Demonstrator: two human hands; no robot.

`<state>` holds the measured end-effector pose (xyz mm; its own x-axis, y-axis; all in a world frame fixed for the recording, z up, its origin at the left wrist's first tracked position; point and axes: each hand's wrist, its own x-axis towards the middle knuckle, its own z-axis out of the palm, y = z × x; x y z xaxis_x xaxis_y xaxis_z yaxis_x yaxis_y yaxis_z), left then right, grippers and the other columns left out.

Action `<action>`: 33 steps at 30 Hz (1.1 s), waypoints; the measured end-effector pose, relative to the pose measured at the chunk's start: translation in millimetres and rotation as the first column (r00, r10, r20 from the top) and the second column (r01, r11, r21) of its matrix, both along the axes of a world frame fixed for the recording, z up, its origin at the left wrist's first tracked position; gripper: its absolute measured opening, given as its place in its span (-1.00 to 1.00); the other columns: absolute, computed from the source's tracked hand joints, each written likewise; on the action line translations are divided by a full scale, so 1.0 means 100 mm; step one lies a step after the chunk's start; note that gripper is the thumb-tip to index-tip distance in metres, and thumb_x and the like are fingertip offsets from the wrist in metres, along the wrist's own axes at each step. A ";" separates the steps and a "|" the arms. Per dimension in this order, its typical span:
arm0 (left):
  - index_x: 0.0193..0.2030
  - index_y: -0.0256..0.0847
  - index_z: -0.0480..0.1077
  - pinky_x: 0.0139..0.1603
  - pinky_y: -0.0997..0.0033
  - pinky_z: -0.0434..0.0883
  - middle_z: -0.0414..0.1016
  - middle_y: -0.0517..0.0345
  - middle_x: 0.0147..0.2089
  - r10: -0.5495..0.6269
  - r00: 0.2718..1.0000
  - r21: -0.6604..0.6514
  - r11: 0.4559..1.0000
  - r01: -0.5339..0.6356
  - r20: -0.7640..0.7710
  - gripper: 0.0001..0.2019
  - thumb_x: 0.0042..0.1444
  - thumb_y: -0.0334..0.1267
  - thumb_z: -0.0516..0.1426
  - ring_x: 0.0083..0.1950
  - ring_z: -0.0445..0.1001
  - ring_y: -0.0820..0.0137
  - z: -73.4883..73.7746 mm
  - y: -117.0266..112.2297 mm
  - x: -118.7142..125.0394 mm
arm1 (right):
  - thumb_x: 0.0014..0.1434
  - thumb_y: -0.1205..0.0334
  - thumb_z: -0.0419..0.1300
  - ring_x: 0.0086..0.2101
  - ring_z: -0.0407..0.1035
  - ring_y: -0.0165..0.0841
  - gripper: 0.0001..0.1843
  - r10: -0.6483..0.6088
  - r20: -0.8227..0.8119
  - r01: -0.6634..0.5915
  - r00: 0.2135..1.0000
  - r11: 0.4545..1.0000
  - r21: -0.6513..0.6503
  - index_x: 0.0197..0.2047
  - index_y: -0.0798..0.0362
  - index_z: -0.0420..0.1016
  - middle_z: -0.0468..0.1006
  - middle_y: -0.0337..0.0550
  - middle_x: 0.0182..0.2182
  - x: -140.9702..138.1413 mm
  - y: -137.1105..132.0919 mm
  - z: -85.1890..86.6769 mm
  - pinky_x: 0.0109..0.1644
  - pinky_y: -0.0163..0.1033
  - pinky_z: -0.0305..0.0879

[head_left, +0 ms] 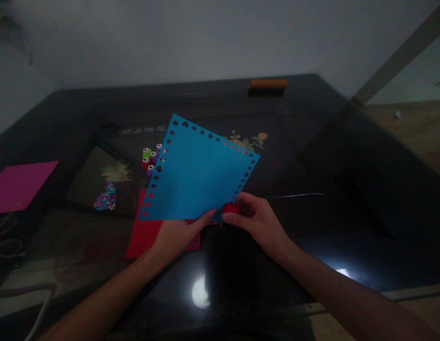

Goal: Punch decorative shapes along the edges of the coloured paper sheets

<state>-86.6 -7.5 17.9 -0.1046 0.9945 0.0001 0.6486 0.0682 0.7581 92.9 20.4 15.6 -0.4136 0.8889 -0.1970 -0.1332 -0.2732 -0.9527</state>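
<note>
The right hand (258, 219) has its thumb and finger closed on a small red thing (230, 208). The red thing sits between the fingertips, right at the near right corner of the blue paper (196, 173). The left hand (180, 232) pinches the paper by its near edge, just beside the red thing. Its thumb lies on top, and its other fingers are mostly hidden under the paper, so I cannot tell how they are bent. The paper is held up on a slant above the dark, shiny table (347, 189). Little stars and other shapes are cut out along its left, far and right edges.

Under the paper and the left hand is a red sheet (145, 239), nearer the table's front edge. Past the paper's left edge stands a bunch of round toppers (147, 154), green, red and purple with white tops, and some are partly hidden by the paper. Farther left, a small heap of colored bits (106, 198) lies on the table. A pink sheet (22, 184) is near the table's left edge, with scissors (8, 244), dim and hard to see, just in front of it. A brown thing (267, 85) is at the far edge, near the far right corner.
</note>
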 end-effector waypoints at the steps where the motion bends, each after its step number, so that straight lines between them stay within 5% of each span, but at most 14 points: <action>1: -0.33 -0.13 0.49 0.02 0.15 0.44 0.63 0.08 -0.34 -0.002 1.000 -0.008 1.000 0.002 0.024 -0.71 -0.02 0.03 0.12 -0.12 0.57 0.14 0.00 0.00 0.00 | -0.14 0.12 0.41 -0.39 0.41 -0.38 -0.71 -0.002 -0.003 0.002 1.000 1.000 -0.001 -0.34 0.03 0.49 0.55 -0.24 -0.42 0.00 0.00 0.00 -0.22 -0.22 0.33; 23: -0.37 -0.05 0.49 0.14 0.09 0.35 0.62 0.14 -0.35 0.025 0.999 0.009 1.000 -0.025 -0.022 -0.77 -0.03 0.01 0.13 -0.02 0.52 0.13 -0.04 0.01 0.00 | -0.18 0.13 0.42 -0.34 0.47 -0.35 -0.66 0.020 0.038 -0.019 0.999 0.999 -0.033 -0.31 0.04 0.50 0.58 -0.23 -0.39 -0.01 0.00 0.04 -0.19 -0.20 0.37; 33: -0.44 -0.06 0.47 0.00 0.07 0.44 0.60 0.12 -0.44 0.037 0.999 -0.003 0.999 -0.037 -0.036 -0.75 -0.02 0.04 0.13 -0.18 0.57 0.12 -0.02 0.02 -0.02 | -0.14 0.10 0.40 -0.33 0.45 -0.33 -0.69 0.043 0.062 -0.042 0.997 0.999 -0.018 -0.31 0.03 0.51 0.56 -0.24 -0.40 0.01 0.01 0.04 -0.17 -0.17 0.37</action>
